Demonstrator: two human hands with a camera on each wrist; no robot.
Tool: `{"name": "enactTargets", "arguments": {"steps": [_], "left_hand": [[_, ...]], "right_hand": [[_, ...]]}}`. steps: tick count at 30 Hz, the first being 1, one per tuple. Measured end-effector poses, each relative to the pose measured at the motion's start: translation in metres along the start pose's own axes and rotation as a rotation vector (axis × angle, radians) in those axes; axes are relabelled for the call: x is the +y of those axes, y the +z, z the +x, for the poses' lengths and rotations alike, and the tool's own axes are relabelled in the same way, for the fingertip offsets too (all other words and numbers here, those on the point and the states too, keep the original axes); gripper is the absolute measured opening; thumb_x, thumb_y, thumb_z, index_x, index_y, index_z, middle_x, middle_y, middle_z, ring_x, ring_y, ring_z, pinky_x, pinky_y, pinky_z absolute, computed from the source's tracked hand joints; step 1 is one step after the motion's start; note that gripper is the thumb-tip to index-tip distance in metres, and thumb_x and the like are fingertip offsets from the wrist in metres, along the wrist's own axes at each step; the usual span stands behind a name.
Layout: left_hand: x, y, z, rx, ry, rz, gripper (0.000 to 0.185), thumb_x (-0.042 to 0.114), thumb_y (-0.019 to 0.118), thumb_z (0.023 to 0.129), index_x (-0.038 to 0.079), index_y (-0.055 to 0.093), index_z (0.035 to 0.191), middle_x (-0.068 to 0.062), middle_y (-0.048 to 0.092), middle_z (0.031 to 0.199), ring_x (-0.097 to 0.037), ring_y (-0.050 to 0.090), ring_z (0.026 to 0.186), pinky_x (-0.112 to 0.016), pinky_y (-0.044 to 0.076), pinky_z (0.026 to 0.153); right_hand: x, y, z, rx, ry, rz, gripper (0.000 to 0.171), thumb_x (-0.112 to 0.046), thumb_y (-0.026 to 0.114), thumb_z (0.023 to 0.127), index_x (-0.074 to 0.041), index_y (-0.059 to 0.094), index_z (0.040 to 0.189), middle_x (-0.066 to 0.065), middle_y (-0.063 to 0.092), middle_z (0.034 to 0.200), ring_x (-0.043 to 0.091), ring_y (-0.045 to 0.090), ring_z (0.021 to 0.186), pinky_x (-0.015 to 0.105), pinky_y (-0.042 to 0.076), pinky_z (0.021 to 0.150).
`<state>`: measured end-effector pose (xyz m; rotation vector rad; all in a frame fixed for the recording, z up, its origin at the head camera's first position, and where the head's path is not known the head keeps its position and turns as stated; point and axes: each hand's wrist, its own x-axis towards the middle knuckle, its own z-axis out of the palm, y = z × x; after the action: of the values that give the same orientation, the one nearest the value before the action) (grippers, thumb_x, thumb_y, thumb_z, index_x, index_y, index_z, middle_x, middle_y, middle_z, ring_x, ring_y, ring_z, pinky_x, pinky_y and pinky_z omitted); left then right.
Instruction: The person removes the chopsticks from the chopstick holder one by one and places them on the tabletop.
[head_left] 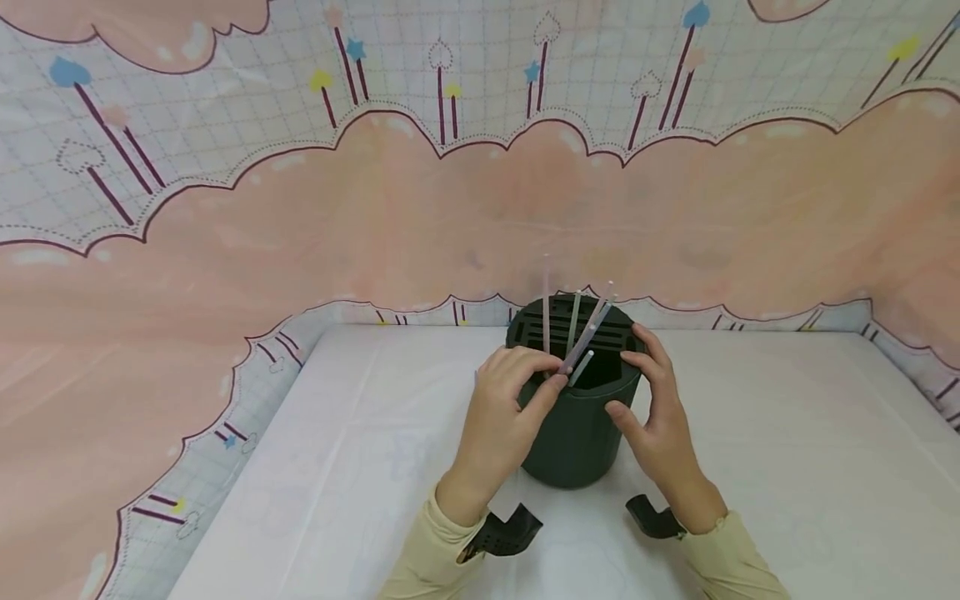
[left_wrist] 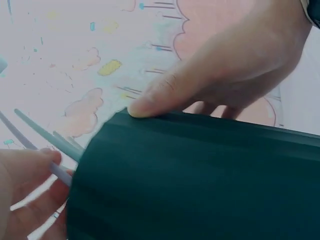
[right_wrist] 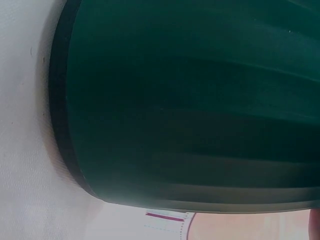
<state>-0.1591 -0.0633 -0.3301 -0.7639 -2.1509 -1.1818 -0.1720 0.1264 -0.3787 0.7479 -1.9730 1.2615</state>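
A dark green round holder (head_left: 573, 442) with a slotted top stands upright in front of me. My left hand (head_left: 501, 408) pinches a pale purple straw (head_left: 580, 348) between thumb and forefinger over the holder's front opening. Several other thin, pale straws (head_left: 546, 312) stick up from the holder's top. At the right side, my right hand (head_left: 660, 417) grips the holder near its rim, fingers on the far side and thumb towards me. In the left wrist view, the right thumb (left_wrist: 145, 106) presses on the holder's ribbed wall. Only that wall (right_wrist: 190, 110) fills the right wrist view.
A white-covered table (head_left: 360, 467) carries the holder. Behind and to the left hangs a backdrop (head_left: 465, 217) printed with pink clouds and small coloured shapes. Black camera mounts (head_left: 510, 532) sit on both wrists, below the sleeves' cuffs.
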Motion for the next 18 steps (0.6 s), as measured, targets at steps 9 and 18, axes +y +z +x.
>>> {"name": "enactTargets", "arguments": {"steps": [9, 18], "left_hand": [[0.009, -0.027, -0.001, 0.243, 0.025, -0.324, 0.014, 0.000, 0.056, 0.085, 0.003, 0.059, 0.099, -0.007, 0.059, 0.097, -0.019, 0.056, 0.092, -0.032, 0.049, 0.078], [0.020, -0.061, -0.001, 0.463, 0.082, -0.563, 0.013, -0.006, 0.046, 0.089, -0.013, 0.048, 0.100, -0.021, 0.055, 0.092, -0.030, 0.058, 0.085, -0.042, 0.050, 0.074]], "right_hand": [[-0.011, 0.001, 0.002, -0.005, 0.013, -0.011, 0.064, -0.046, 0.050, 0.087, 0.007, 0.040, 0.120, 0.023, 0.025, 0.139, 0.036, 0.020, 0.129, 0.054, 0.016, 0.102], [-0.013, 0.001, 0.000, 0.013, 0.006, -0.006, 0.063, -0.045, 0.050, 0.087, 0.008, 0.040, 0.119, 0.025, 0.025, 0.139, 0.036, 0.020, 0.129, 0.051, 0.016, 0.103]]}}
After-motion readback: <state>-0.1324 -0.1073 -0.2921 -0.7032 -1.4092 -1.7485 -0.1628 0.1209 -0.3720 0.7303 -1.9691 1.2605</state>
